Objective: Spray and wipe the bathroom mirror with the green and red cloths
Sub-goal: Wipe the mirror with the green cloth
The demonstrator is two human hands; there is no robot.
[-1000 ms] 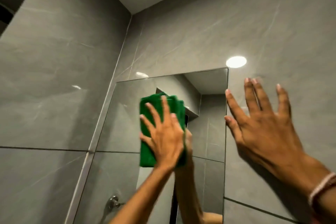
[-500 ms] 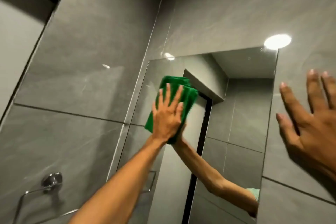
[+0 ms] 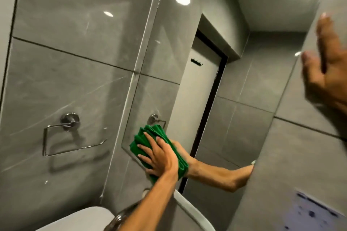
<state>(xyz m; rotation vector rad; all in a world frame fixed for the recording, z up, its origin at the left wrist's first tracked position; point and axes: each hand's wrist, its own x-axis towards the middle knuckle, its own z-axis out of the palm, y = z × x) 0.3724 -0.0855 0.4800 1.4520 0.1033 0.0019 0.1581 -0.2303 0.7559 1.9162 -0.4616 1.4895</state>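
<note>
The frameless mirror (image 3: 234,73) hangs on the grey tiled wall and fills the middle of the head view. My left hand (image 3: 159,157) lies flat on a folded green cloth (image 3: 148,137) and presses it against the mirror's lower left corner. The mirror reflects that arm and a doorway. My right hand (image 3: 326,73) rests with fingers spread on the tiles just right of the mirror, empty and partly cut off by the frame edge. No red cloth or spray bottle is in view.
A chrome towel ring (image 3: 69,133) is fixed to the left wall. A white basin (image 3: 78,219) and a chrome tap (image 3: 122,215) sit below my left arm. A paper notice (image 3: 315,212) is stuck on the tiles at lower right.
My left hand has slid the green cloth from the mirror's upper left down to its lower left corner. The view has tilted down. My right hand has stayed on the wall.
</note>
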